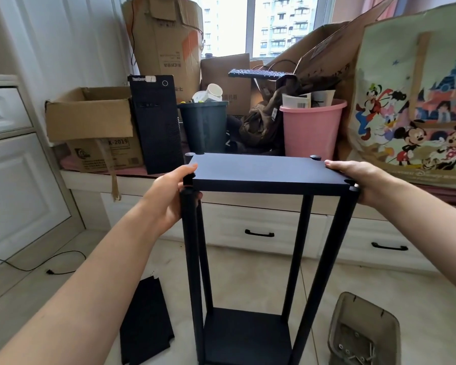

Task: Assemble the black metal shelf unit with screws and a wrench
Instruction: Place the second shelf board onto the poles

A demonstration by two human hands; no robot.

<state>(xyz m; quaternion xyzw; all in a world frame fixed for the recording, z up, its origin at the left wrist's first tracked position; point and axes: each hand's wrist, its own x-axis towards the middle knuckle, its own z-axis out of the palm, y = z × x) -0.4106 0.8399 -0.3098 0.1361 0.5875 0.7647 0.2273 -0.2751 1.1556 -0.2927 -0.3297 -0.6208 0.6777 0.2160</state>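
Observation:
The black metal shelf unit stands upright on the floor, with a bottom panel [245, 335] and several black posts [192, 272] rising from it. A top shelf panel [263, 171] lies across the post tops. My left hand [169, 196] grips the near-left post just under the panel, thumb up against the panel's left edge. My right hand [358, 180] holds the panel's right edge at the near-right corner, fingers on top. A loose black panel [145, 322] lies on the floor at the left. A grey tray [363, 330] with screws sits at the bottom right.
A window bench with white drawers [258, 233] runs behind the unit. On it stand cardboard boxes [90, 114], a black computer tower [156, 122], a dark bin [204, 127], a pink bin [311, 127] and a cartoon bag [416, 101]. A black cable [37, 267] trails on the left floor.

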